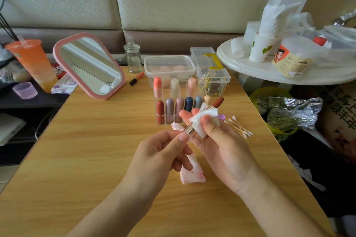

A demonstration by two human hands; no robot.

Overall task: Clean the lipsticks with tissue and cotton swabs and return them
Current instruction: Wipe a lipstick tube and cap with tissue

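My left hand (pixel 163 152) pinches the metallic base of an uncapped lipstick (pixel 189 129) over the wooden table (pixel 96 150); its brown-red tip (pixel 218 101) points up and to the right. My right hand (pixel 217 140) grips a white tissue (pixel 204 121) wrapped around the middle of the tube. A clear organizer (pixel 159 121) behind the hands holds several capped lipsticks in two rows. Loose cotton swabs (pixel 240 127) lie to the right of the hands. A pink-stained used tissue (pixel 191 173) lies on the table under my left hand.
A pink mirror (pixel 90 65) stands at back left beside an orange drink cup (pixel 32 63). A glass jar (pixel 133 57), an orange-capped pen (pixel 136 78) and clear plastic boxes (pixel 169 67) sit behind the organizer. A white round side table (pixel 269 69) with cups and tissues is at right.
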